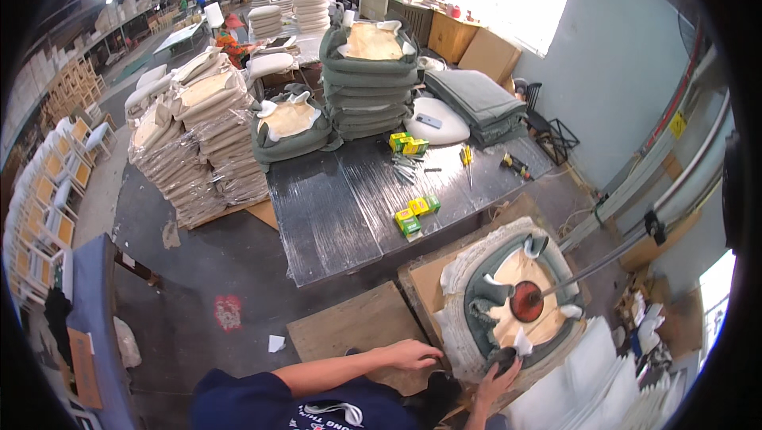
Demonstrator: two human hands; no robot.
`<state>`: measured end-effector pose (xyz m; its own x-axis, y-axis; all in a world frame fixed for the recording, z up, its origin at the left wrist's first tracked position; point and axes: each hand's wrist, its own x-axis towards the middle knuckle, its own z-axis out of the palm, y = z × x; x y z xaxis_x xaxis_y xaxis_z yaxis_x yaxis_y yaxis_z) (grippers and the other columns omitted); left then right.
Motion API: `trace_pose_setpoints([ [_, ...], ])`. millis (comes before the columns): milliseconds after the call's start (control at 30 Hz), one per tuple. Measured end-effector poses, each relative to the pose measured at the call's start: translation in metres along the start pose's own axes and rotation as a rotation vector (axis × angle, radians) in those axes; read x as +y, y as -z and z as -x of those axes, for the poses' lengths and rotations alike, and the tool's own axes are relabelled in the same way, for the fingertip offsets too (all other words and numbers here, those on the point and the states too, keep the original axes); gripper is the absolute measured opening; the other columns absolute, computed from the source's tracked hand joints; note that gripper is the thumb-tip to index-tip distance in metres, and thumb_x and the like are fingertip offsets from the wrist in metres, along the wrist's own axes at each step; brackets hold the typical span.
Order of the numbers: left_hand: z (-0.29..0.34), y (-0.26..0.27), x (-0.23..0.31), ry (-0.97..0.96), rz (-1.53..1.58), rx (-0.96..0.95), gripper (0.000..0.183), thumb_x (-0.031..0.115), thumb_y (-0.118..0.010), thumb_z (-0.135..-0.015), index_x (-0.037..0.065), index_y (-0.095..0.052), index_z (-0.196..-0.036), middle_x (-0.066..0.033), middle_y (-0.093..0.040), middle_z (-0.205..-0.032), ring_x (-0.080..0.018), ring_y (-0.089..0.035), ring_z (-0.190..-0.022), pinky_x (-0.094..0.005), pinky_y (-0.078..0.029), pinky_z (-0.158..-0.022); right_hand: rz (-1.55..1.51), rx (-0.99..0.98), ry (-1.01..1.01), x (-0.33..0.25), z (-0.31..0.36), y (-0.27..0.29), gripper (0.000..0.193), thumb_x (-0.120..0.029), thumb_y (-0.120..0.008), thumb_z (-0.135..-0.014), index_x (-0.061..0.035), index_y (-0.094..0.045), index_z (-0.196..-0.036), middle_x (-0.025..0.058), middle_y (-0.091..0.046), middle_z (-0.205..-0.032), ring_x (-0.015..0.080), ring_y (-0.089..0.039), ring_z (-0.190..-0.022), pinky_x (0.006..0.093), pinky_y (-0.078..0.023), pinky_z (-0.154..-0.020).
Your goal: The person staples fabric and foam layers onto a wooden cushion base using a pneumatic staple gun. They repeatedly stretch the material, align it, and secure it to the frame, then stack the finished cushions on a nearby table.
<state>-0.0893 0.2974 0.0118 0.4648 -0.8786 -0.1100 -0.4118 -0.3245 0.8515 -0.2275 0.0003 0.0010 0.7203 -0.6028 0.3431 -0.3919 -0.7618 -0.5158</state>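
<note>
At the lower right a chair seat lies wooden side up, wrapped in grey-green fabric with white padding showing at its edges. A round reddish-brown press pad on a metal rod rests against its wood. My right hand is closed on a bunched fold of the grey-green fabric at the seat's near edge. My left hand is apart from the seat, beside the bench's near left edge, with its fingers loosely extended and nothing visible in them.
On the dark wrapped table are yellow-green boxes, loose metal strips, a screwdriver and an air tool. Behind stand stacked green seats and plastic-wrapped beige seats. White sheets lie at the right.
</note>
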Motion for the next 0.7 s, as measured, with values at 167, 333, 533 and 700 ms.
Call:
trace_pose_setpoints([
  [167, 0.039, 0.026, -0.025, 0.147, 0.065, 0.135, 0.041, 0.030, -0.055, -0.107, 0.013, -0.064, -0.144, -0.0141, -0.069, -0.141, -0.0358, -0.064, -0.129, -0.0465, -0.051, -0.110, 0.156, 0.025, 0.036, -0.011, 0.014, -0.010, 0.071, -0.035, -0.061, -0.101, -0.0018, -0.040, -0.160, 0.0244, -0.039, -0.168, 0.0457, -0.040, -0.152, 0.0594, -0.026, -0.124],
  [333, -0.004, 0.062, -0.032, -0.063, -0.168, 0.367, 0.066, 0.027, -0.070, -0.097, 0.016, -0.047, -0.158, -0.0193, -0.042, -0.165, -0.0404, -0.042, -0.151, -0.0557, -0.046, -0.114, 0.373, 0.146, 0.156, 0.002, 0.024, -0.021, 0.072, -0.052, -0.046, -0.108, -0.0042, -0.041, -0.162, 0.0235, -0.046, -0.164, 0.0423, -0.047, -0.146, 0.0556, -0.032, -0.119],
  [533, -0.106, 0.095, -0.010, -0.266, -0.389, 0.498, 0.086, 0.030, -0.078, -0.089, 0.018, -0.037, -0.164, -0.0220, -0.036, -0.167, -0.0422, -0.037, -0.152, -0.0578, -0.039, -0.116, 0.268, 0.162, 0.108, -0.001, 0.025, -0.018, 0.071, -0.052, -0.047, -0.107, -0.0040, -0.044, -0.160, 0.0218, -0.049, -0.162, 0.0421, -0.048, -0.145, 0.0548, -0.033, -0.119],
  [700, -0.157, 0.080, -0.024, -0.064, -0.467, 0.325, 0.084, 0.028, -0.083, -0.081, 0.018, -0.043, -0.154, -0.0165, -0.049, -0.155, -0.0361, -0.051, -0.138, -0.0574, -0.043, -0.103, 0.067, 0.108, 0.046, 0.008, 0.026, -0.014, 0.070, -0.044, -0.052, -0.103, -0.0027, -0.046, -0.159, 0.0218, -0.052, -0.159, 0.0417, -0.050, -0.144, 0.0538, -0.033, -0.120],
])
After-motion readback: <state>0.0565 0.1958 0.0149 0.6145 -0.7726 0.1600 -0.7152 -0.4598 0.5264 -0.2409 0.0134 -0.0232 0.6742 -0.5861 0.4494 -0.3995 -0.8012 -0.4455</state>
